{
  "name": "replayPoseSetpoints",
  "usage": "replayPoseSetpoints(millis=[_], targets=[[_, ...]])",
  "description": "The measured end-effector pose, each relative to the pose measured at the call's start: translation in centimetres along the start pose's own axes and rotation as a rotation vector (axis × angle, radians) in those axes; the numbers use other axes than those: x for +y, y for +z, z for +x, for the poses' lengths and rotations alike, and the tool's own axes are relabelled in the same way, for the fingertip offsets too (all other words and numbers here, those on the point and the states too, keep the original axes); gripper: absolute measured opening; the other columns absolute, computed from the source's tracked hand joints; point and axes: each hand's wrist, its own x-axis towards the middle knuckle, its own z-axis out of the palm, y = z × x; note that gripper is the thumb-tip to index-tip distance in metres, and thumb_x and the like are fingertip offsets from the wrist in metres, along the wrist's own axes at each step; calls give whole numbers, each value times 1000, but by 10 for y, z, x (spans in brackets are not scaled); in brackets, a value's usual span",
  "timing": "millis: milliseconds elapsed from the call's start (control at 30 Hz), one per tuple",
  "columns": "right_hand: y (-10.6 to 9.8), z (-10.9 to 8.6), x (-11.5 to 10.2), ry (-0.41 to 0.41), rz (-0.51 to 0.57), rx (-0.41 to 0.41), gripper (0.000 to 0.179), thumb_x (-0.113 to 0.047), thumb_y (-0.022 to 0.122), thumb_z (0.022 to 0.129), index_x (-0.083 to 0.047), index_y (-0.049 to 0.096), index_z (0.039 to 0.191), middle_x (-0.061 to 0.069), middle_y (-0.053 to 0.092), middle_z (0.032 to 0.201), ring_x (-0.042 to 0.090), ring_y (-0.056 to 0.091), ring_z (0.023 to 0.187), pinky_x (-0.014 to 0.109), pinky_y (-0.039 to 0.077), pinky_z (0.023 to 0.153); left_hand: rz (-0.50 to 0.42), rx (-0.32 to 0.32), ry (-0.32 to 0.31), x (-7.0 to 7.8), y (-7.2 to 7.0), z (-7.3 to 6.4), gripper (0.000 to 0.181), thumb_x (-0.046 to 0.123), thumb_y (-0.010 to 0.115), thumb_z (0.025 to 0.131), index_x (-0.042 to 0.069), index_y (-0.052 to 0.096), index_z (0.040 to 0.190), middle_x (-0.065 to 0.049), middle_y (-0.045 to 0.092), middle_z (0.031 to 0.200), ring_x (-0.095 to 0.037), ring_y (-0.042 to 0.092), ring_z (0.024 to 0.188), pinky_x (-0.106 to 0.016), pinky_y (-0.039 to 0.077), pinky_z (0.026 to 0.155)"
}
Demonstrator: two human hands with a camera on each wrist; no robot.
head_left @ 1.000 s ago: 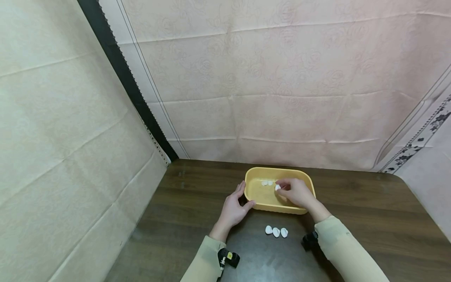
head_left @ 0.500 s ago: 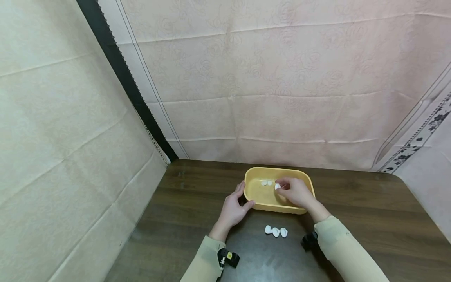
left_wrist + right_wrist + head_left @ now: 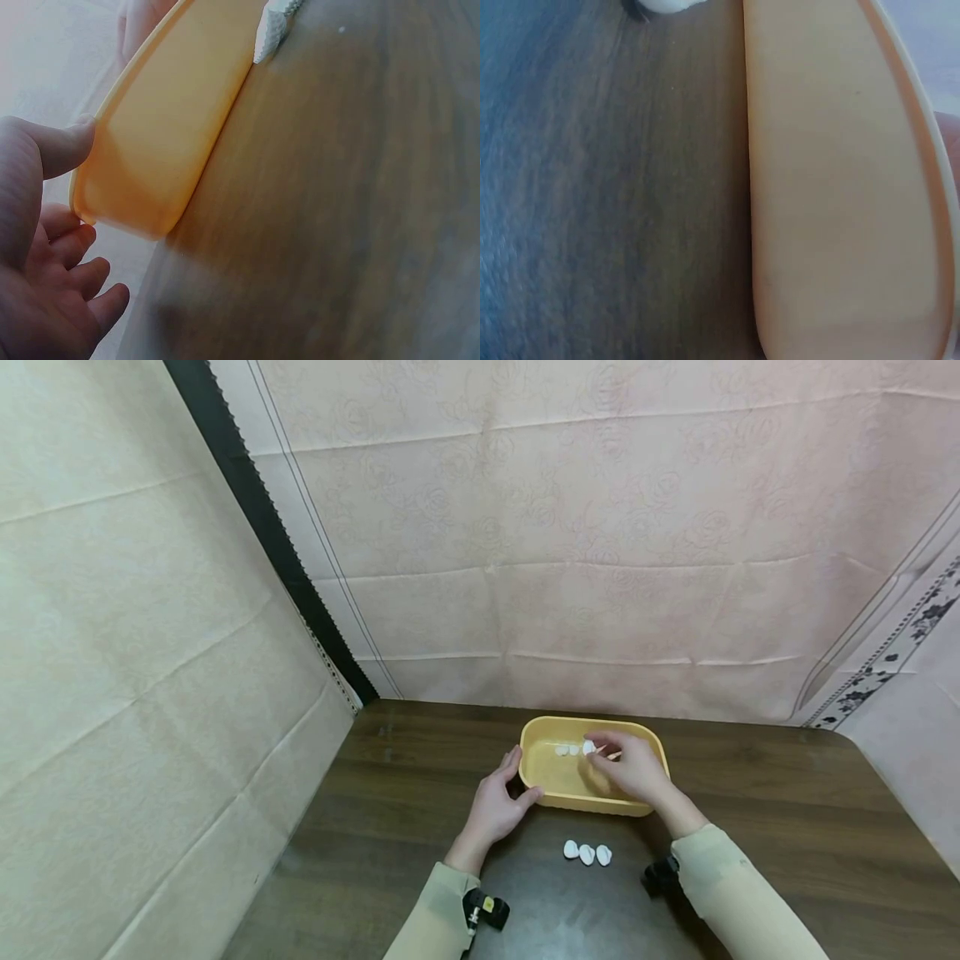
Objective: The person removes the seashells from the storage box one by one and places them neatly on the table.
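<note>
A: Where is the white piece (image 3: 588,747)?
B: In the tray (image 3: 555,778), left of your right hand (image 3: 633,768), which pinches it; two similar pieces (image 3: 562,750) lie leftward along the tray's length. Your left hand (image 3: 495,803), spread, touches the tray.

Tray (image 3: 176,97) cropped, both wrist views; sleeves (image 3: 750,893) cropped, head view

Long cream sleeves (image 3: 750,897), black wrist units
The left unit (image 3: 497,912) bears a small yellow patch (image 3: 489,902) and silvery fitting (image 3: 474,917); the right unit (image 3: 660,875) looks blocky.
</note>
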Motion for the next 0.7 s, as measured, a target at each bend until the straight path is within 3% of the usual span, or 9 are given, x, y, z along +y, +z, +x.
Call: replayPoseSetpoints(millis=[300, 700], targets=[[-4, -7, -11, -50, 74, 58, 34, -11, 80, 96, -5, 75, 129, 8, 78, 112, 21, 74, 93, 43, 63, 82, -3, 1, -1, 2, 0, -1, 79, 23, 79, 99, 4, 39, 164, -10, 37, 170, -27, 32, 158, -46, 28, 127], [-7, -31, -17, -7, 144, 90, 35, -14, 79, 99, -3, 74, 132, 6, 77, 110, 18, 71, 94, 31, 61, 80, -9, 0, -19, 0, 0, -1, 80, 25, 80, 99, 6, 38, 165, -4, 35, 171, -25, 32, 158, -46, 28, 127]])
